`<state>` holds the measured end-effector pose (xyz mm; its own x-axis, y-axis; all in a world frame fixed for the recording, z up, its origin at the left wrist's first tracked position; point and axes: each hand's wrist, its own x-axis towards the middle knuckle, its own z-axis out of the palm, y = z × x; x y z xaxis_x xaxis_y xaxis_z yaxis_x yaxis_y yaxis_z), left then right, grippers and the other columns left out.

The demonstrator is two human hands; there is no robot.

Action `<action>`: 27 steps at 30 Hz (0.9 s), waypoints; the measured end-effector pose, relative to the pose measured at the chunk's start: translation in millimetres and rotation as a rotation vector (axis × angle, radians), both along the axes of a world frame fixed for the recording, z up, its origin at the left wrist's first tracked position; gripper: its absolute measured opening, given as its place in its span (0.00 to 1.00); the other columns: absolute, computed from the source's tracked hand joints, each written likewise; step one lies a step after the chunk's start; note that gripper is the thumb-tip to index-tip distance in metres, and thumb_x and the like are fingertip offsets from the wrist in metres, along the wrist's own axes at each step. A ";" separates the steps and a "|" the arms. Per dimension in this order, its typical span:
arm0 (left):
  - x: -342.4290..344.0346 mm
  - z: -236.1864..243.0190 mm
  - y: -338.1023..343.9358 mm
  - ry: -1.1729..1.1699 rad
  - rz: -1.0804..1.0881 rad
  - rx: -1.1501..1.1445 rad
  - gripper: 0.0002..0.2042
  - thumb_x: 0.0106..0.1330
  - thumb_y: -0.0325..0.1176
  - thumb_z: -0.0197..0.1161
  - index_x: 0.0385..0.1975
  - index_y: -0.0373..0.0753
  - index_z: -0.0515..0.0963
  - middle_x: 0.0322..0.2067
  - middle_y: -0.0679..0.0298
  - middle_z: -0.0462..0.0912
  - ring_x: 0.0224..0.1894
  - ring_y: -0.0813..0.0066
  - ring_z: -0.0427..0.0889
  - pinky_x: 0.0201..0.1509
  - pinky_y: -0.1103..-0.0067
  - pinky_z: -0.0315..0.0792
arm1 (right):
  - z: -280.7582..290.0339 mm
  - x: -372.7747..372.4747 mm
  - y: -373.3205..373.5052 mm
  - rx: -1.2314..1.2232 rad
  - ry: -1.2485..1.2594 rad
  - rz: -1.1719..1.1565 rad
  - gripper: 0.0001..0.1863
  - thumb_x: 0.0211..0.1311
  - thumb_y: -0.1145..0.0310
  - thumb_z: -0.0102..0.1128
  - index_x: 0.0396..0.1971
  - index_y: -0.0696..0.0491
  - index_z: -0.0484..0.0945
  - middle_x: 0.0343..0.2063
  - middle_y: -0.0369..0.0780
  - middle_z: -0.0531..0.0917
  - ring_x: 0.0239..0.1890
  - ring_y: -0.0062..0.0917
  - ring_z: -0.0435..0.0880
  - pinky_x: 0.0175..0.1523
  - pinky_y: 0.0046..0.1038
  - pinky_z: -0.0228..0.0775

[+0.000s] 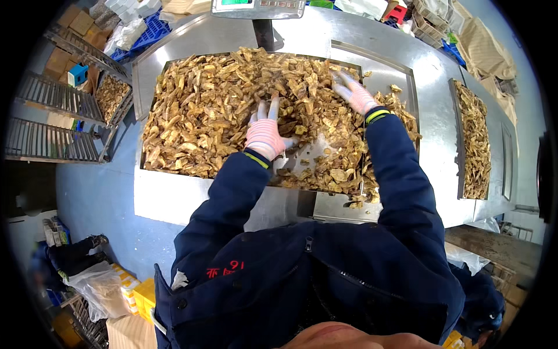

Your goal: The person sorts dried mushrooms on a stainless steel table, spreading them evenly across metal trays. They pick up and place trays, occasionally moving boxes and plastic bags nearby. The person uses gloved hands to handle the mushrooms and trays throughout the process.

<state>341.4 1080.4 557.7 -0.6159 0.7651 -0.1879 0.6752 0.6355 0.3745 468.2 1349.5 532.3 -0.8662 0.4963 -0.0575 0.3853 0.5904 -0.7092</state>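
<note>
A wide shallow metal tray (pixel 143 152) holds a thick layer of brown, dried, irregular pieces (pixel 197 110), perhaps sliced root; I cannot tell the exact kind. My left hand (pixel 264 132), in a pink-and-white striped glove with grey fingers, rests on the heap near its middle, fingers and thumb spread. Beside its thumb, a patch of the tray's bare floor shows. Farther right, my right hand (pixel 356 94) wears a matching glove. Its fingers stretch out over the pieces near the tray's right edge. Neither hand visibly grips anything.
A second metal tray (pixel 411 87) with some pieces adjoins on the right. A scale (pixel 257 8) stands behind. Farther right lies another filled tray (pixel 474 139). Slatted metal racks (pixel 55 142) stand at left. Other people's dark clothing (pixel 75 256) shows at the lower left and lower right.
</note>
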 end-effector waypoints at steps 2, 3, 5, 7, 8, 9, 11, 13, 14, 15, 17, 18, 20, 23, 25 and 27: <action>1.8 1.0 24.7 -0.082 0.082 0.022 0.60 0.40 0.51 0.78 0.71 0.44 0.43 0.69 0.40 0.42 0.68 0.41 0.52 0.68 0.61 0.59 | -10.3 -24.1 -14.7 0.071 0.019 0.010 0.42 0.60 0.39 0.52 0.68 0.48 0.57 0.66 0.50 0.61 0.69 0.41 0.58 0.70 0.36 0.52; 3.4 -7.9 38.5 -0.127 0.118 0.128 0.60 0.40 0.52 0.79 0.71 0.44 0.43 0.68 0.38 0.40 0.68 0.41 0.52 0.68 0.63 0.59 | -24.8 -32.0 -18.7 0.104 0.116 0.012 0.40 0.61 0.40 0.52 0.67 0.49 0.60 0.66 0.50 0.62 0.69 0.40 0.59 0.69 0.36 0.53; 7.4 -17.5 58.1 -0.268 0.253 0.355 0.60 0.37 0.42 0.82 0.70 0.43 0.45 0.68 0.41 0.33 0.67 0.45 0.54 0.65 0.65 0.65 | -31.1 -43.5 -42.1 -0.105 0.223 0.095 0.36 0.63 0.44 0.54 0.64 0.51 0.65 0.65 0.49 0.64 0.67 0.41 0.61 0.69 0.37 0.53; -6.2 -47.8 57.4 -0.393 0.302 0.653 0.56 0.39 0.39 0.81 0.69 0.44 0.48 0.68 0.45 0.37 0.67 0.49 0.53 0.65 0.66 0.65 | -28.0 -47.9 -61.7 -0.238 0.291 0.084 0.32 0.63 0.48 0.56 0.62 0.51 0.68 0.64 0.48 0.65 0.65 0.42 0.63 0.68 0.36 0.54; -3.5 -39.3 57.9 -0.472 0.316 0.676 0.53 0.39 0.37 0.80 0.67 0.44 0.52 0.66 0.48 0.42 0.65 0.52 0.54 0.65 0.66 0.65 | -39.0 -48.7 -61.5 -0.334 0.339 0.051 0.30 0.62 0.50 0.57 0.59 0.52 0.71 0.60 0.48 0.69 0.62 0.41 0.66 0.67 0.36 0.55; -1.4 -53.2 61.0 -0.374 0.265 0.774 0.51 0.38 0.35 0.79 0.66 0.44 0.56 0.65 0.48 0.44 0.65 0.52 0.55 0.65 0.66 0.64 | -48.6 -40.7 -59.2 -0.183 0.395 0.053 0.27 0.63 0.52 0.57 0.57 0.54 0.73 0.57 0.48 0.71 0.61 0.40 0.67 0.66 0.35 0.56; 5.6 -40.2 60.9 -0.258 0.215 0.758 0.48 0.37 0.35 0.78 0.64 0.44 0.59 0.64 0.48 0.46 0.65 0.51 0.55 0.65 0.66 0.64 | -52.3 -39.7 -69.0 -0.525 0.521 -0.104 0.25 0.64 0.56 0.57 0.55 0.56 0.74 0.55 0.47 0.73 0.59 0.39 0.68 0.65 0.34 0.57; 13.9 -36.9 60.4 -0.229 0.179 0.799 0.47 0.37 0.35 0.76 0.63 0.44 0.60 0.61 0.47 0.50 0.63 0.50 0.58 0.65 0.67 0.64 | -50.0 -32.7 -76.8 -0.839 0.643 -0.140 0.23 0.63 0.61 0.59 0.55 0.58 0.73 0.53 0.44 0.74 0.57 0.31 0.71 0.62 0.30 0.61; 21.9 -22.2 59.8 -0.255 0.175 0.804 0.47 0.36 0.35 0.76 0.63 0.44 0.60 0.60 0.48 0.51 0.62 0.50 0.59 0.65 0.67 0.64 | -34.8 -27.7 -85.8 -0.797 0.665 -0.109 0.23 0.63 0.62 0.58 0.55 0.58 0.73 0.53 0.43 0.74 0.56 0.30 0.72 0.62 0.29 0.62; 33.5 -7.9 62.3 -0.283 0.165 0.815 0.48 0.35 0.35 0.76 0.63 0.44 0.59 0.59 0.48 0.51 0.61 0.50 0.60 0.65 0.67 0.65 | -9.9 -19.9 -92.9 -0.748 0.688 -0.081 0.23 0.63 0.63 0.58 0.55 0.59 0.73 0.53 0.43 0.74 0.56 0.28 0.72 0.61 0.28 0.62; 48.7 3.5 78.9 -0.309 0.105 0.897 0.49 0.33 0.35 0.76 0.63 0.41 0.59 0.57 0.50 0.53 0.60 0.52 0.61 0.64 0.67 0.65 | 21.8 3.9 -83.4 -0.618 0.695 -0.084 0.23 0.62 0.64 0.58 0.55 0.60 0.72 0.53 0.42 0.74 0.56 0.28 0.72 0.60 0.28 0.65; 61.2 9.2 90.6 -0.242 0.052 0.918 0.50 0.34 0.37 0.77 0.64 0.41 0.57 0.58 0.50 0.54 0.61 0.51 0.60 0.65 0.66 0.63 | 25.0 20.0 -74.3 -0.766 0.735 -0.125 0.24 0.62 0.64 0.58 0.55 0.59 0.72 0.54 0.42 0.74 0.57 0.29 0.71 0.61 0.30 0.64; 83.3 12.9 111.6 -0.209 -0.027 0.994 0.52 0.35 0.39 0.78 0.65 0.41 0.56 0.58 0.49 0.54 0.61 0.50 0.60 0.66 0.65 0.61 | 45.5 46.3 -63.2 -0.623 0.758 -0.157 0.24 0.63 0.61 0.57 0.55 0.59 0.72 0.54 0.44 0.74 0.58 0.30 0.70 0.63 0.32 0.60; 118.0 14.2 147.6 -0.362 -0.116 1.118 0.50 0.35 0.39 0.78 0.64 0.41 0.58 0.59 0.48 0.54 0.62 0.49 0.58 0.67 0.64 0.59 | 53.5 89.1 -38.2 -0.618 0.767 -0.261 0.25 0.63 0.61 0.56 0.56 0.59 0.72 0.55 0.44 0.74 0.58 0.31 0.70 0.64 0.31 0.60; 142.0 11.7 173.4 -0.331 -0.163 0.976 0.51 0.37 0.39 0.78 0.65 0.40 0.56 0.61 0.47 0.51 0.63 0.48 0.59 0.67 0.65 0.60 | 36.1 120.6 -8.7 -0.518 0.787 -0.326 0.24 0.64 0.62 0.55 0.57 0.59 0.71 0.56 0.44 0.74 0.59 0.30 0.70 0.64 0.30 0.60; 150.2 5.6 189.4 -0.544 -0.234 0.822 0.51 0.40 0.40 0.77 0.67 0.39 0.54 0.63 0.43 0.49 0.64 0.46 0.60 0.67 0.66 0.61 | 29.5 143.0 9.8 -0.522 0.736 -0.331 0.25 0.64 0.63 0.55 0.57 0.60 0.71 0.56 0.44 0.74 0.59 0.29 0.70 0.64 0.30 0.60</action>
